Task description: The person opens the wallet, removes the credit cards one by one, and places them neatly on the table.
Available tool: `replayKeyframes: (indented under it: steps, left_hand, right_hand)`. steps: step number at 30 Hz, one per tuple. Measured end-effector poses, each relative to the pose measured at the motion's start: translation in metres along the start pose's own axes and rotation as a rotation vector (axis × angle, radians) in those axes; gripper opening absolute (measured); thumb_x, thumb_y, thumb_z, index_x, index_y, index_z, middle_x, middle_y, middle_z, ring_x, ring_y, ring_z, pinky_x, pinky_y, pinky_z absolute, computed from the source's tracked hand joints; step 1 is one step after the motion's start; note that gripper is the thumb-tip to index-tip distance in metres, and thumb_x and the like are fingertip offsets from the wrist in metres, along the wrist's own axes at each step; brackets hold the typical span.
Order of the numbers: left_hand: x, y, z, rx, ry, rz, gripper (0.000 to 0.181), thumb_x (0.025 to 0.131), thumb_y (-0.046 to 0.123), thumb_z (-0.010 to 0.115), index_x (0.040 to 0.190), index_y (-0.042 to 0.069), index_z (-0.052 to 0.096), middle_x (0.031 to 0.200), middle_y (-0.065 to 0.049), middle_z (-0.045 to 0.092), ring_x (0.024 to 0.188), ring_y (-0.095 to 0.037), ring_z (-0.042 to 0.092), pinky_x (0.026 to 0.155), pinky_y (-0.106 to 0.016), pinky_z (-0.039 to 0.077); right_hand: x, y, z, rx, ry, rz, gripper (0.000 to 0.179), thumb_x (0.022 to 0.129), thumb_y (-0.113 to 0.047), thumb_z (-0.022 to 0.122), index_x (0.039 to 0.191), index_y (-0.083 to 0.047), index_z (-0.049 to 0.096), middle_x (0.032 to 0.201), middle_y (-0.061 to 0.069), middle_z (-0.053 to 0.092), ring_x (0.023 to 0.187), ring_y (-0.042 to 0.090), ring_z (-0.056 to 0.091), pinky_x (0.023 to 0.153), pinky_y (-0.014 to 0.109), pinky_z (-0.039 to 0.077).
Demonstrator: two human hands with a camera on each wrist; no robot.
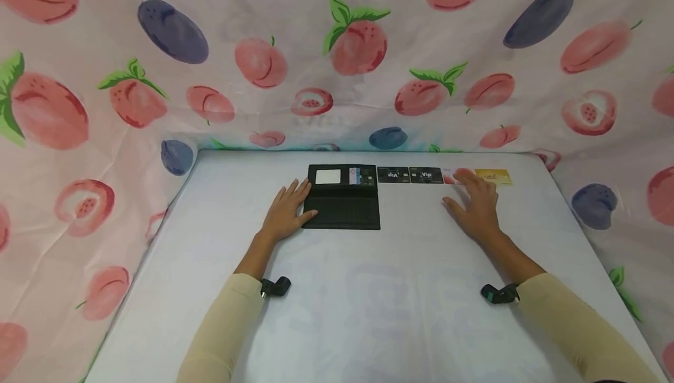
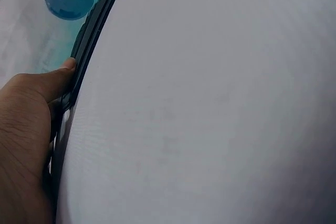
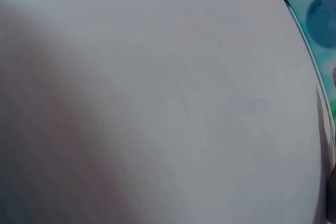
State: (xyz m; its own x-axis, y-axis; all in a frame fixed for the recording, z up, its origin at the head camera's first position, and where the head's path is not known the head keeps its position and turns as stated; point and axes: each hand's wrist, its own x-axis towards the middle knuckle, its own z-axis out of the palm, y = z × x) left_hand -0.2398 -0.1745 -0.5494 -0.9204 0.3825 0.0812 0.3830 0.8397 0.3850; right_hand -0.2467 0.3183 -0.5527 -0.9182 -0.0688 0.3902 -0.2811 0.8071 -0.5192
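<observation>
A black wallet (image 1: pixel 342 212) lies unfolded on the table, with a white panel (image 1: pixel 327 176) and a card in a slot (image 1: pixel 355 176) in its upper half. My left hand (image 1: pixel 284 210) rests along its left edge, fingers stretched; the left wrist view shows the thumb (image 2: pixel 60 80) against the edge. To the wallet's right runs a row: two black VIP cards (image 1: pixel 393 175), a pink-and-white card (image 1: pixel 448 176) and a gold card (image 1: pixel 497 176). My right hand (image 1: pixel 478 207) is over the last two, fingers loosely bent and partly covering them. Whether its fingertips touch a card, I cannot tell.
A white cloth covers the table (image 1: pixel 358 301). Behind and at both sides hangs a fruit-printed curtain (image 1: pixel 221 32). Small black devices (image 1: pixel 276 286) sit at both wrists. In the right wrist view the table surface fills most of the picture.
</observation>
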Motion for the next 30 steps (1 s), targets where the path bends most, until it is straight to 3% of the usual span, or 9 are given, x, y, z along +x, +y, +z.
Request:
replayKeyframes:
  steps: [6, 15, 25, 30]
  left_hand:
    - [0.001, -0.001, 0.001, 0.005, 0.011, 0.001, 0.083, 0.101, 0.049, 0.062, 0.165, 0.005, 0.032, 0.172, -0.010, 0.026, 0.160, -0.031, 0.014, 0.129, -0.048, 0.005]
    - [0.000, 0.000, 0.002, -0.020, 0.012, -0.005, 0.083, 0.101, 0.048, 0.062, 0.164, 0.004, 0.032, 0.172, -0.010, 0.026, 0.160, -0.031, 0.013, 0.129, -0.048, 0.004]
    - [0.000, -0.001, 0.003, -0.008, 0.001, -0.014, 0.083, 0.102, 0.050, 0.061, 0.165, 0.006, 0.031, 0.173, -0.008, 0.024, 0.161, -0.030, 0.013, 0.129, -0.046, 0.004]
    - [-0.001, 0.001, 0.000, -0.014, 0.008, -0.006, 0.083, 0.101, 0.050, 0.062, 0.164, 0.005, 0.032, 0.172, -0.009, 0.025, 0.160, -0.030, 0.013, 0.129, -0.047, 0.005]
  right_hand:
    - [-0.003, -0.016, 0.006, 0.011, -0.006, -0.053, 0.061, 0.090, -0.023, 0.083, 0.143, -0.005, 0.060, 0.147, 0.024, 0.052, 0.124, 0.046, 0.039, 0.097, 0.065, 0.029]
    - [-0.008, -0.030, 0.017, 0.051, -0.020, -0.097, 0.060, 0.089, -0.022, 0.083, 0.142, -0.005, 0.061, 0.150, 0.025, 0.052, 0.127, 0.045, 0.040, 0.094, 0.063, 0.031]
    - [-0.012, -0.038, 0.026, 0.107, -0.023, -0.144, 0.060, 0.087, -0.026, 0.083, 0.140, -0.006, 0.062, 0.142, 0.021, 0.059, 0.114, 0.042, 0.043, 0.085, 0.059, 0.029]
    - [-0.014, -0.047, 0.032, 0.128, -0.026, -0.164, 0.061, 0.087, -0.027, 0.083, 0.140, -0.006, 0.063, 0.141, 0.020, 0.061, 0.115, 0.041, 0.045, 0.086, 0.059, 0.031]
